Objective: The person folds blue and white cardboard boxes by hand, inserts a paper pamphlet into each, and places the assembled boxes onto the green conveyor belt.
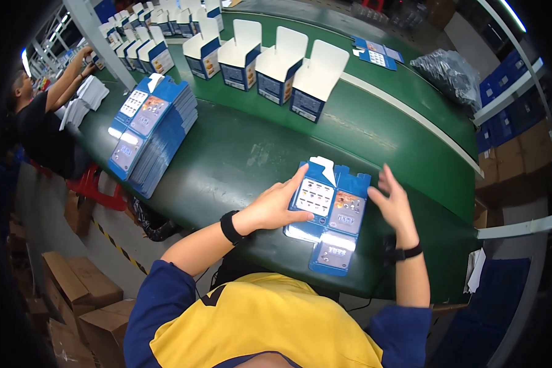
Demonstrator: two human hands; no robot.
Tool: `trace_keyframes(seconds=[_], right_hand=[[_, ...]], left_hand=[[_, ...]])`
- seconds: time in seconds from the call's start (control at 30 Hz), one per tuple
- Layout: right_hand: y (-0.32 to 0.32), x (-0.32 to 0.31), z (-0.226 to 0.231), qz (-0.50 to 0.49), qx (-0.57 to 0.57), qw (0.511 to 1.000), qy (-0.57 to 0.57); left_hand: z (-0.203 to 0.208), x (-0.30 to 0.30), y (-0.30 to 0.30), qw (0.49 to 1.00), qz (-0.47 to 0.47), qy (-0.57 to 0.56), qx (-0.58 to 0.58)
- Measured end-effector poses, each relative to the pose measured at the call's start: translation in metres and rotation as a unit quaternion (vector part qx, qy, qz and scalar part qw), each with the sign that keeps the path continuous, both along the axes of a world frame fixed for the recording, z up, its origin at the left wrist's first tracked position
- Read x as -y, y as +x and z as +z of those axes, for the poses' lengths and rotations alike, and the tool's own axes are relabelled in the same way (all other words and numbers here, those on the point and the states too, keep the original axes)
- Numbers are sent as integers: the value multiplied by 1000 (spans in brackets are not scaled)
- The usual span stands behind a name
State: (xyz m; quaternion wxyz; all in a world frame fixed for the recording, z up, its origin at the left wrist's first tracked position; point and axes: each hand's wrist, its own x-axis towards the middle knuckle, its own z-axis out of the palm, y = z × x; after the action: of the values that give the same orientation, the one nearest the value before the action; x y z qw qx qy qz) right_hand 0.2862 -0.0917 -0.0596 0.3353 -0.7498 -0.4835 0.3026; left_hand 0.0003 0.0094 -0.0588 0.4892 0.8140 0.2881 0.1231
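Observation:
A flat, unfolded blue printed carton [349,211] lies on the green table in front of me. My left hand [276,205] is at its left edge, thumb and index finger spread, touching the printed face. Just off the carton's right edge, my right hand [392,199] is raised with its fingers apart and nothing in them. The white flap [322,168] at the carton's top is tilted up.
Left of me stands a tall stack of flat blue cartons [150,132]. Beyond it, several open cartons [275,64] line the green belt [374,116]. A grey plastic bag [451,73] lies far right; another person [40,116] works at far left. Cardboard boxes [86,294] sit below left.

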Motion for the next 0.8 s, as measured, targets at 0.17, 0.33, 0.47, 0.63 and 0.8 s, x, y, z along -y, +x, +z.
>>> trace_keyframes(seconds=[0.17,0.33,0.47,0.63,0.8], right_hand=[[-58,63,-19,-26,-29,999,11],[-100,60,-1,-79,-76,993,47],[-125,65,23,-74,-45,966,244],[-130,79,12,43,-147,901,405],[-126,77,31,221,-65,909,347]], left_hand=[[9,11,13,985,-1,-164,59],[13,30,15,928,69,-320,176],[46,44,13,895,174,-298,283],[59,49,23,841,233,-298,386],[67,60,21,896,182,-152,376]])
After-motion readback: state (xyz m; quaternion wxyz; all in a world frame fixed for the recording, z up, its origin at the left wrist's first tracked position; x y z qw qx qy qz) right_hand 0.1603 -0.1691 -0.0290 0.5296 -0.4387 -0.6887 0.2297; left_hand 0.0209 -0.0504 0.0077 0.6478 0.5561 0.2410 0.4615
